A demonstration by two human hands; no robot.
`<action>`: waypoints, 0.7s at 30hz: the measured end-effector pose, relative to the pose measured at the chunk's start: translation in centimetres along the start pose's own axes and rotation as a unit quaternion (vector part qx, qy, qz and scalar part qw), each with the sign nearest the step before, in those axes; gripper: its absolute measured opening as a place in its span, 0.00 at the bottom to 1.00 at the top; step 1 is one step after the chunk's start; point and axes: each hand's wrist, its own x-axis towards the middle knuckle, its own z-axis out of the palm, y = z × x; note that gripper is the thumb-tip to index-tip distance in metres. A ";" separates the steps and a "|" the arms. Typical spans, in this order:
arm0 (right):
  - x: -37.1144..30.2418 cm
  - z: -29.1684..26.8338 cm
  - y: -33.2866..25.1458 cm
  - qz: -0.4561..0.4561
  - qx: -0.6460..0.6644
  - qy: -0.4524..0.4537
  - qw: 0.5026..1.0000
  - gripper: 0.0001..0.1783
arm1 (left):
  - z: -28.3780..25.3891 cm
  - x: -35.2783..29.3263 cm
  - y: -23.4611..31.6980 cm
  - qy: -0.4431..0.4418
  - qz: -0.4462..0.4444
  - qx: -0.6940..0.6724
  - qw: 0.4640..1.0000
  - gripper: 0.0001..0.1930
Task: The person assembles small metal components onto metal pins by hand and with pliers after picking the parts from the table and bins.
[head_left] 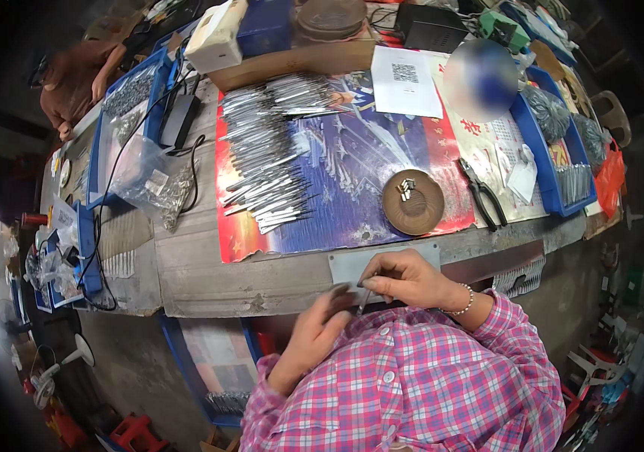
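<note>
My right hand [406, 280] is closed in a pinch on a thin metal rod [364, 300], held over the table's front edge. Close beside it is my left hand [317, 328], its fingers smeared by motion near the rod's end. Whether they touch the rod I cannot tell. Beyond the hands, a brown round dish [395, 220] holds several small shiny metal pieces [407, 188]. To its right lie pliers with dark handles [483, 194]. A large heap of thin silvery rods [258, 143] covers the left part of a colourful poster [352, 158].
A pale metal plate [343, 265] lies at the table's edge. On the right, a blue tray [551, 181] contains bagged parts; a blue bin [141, 105] of small parts stands left, near black cables and a plastic bag [141, 173]. A person [77, 83] sits at the far left.
</note>
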 end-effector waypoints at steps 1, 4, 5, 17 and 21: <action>0.0 0.2 -0.2 0.002 -0.030 -0.010 0.999 0.07 | 0.6 1.1 0.7 -0.003 0.001 -0.001 1.000 0.15; -0.2 -0.4 0.0 -0.055 -0.105 0.016 0.993 0.07 | 2.3 3.4 1.1 -0.085 -0.054 -0.165 0.981 0.15; -0.1 -0.9 -0.1 -0.070 -0.142 0.038 0.987 0.08 | 2.3 3.8 1.0 -0.087 -0.055 -0.168 0.980 0.15; 3.9 -9.6 1.6 0.012 -0.602 0.288 0.744 0.09 | 1.4 4.2 0.2 -0.053 -0.079 -0.245 0.965 0.16; 4.6 -10.3 1.8 0.011 -0.635 0.256 0.729 0.10 | 1.5 4.3 -0.1 -0.058 -0.065 -0.250 0.964 0.16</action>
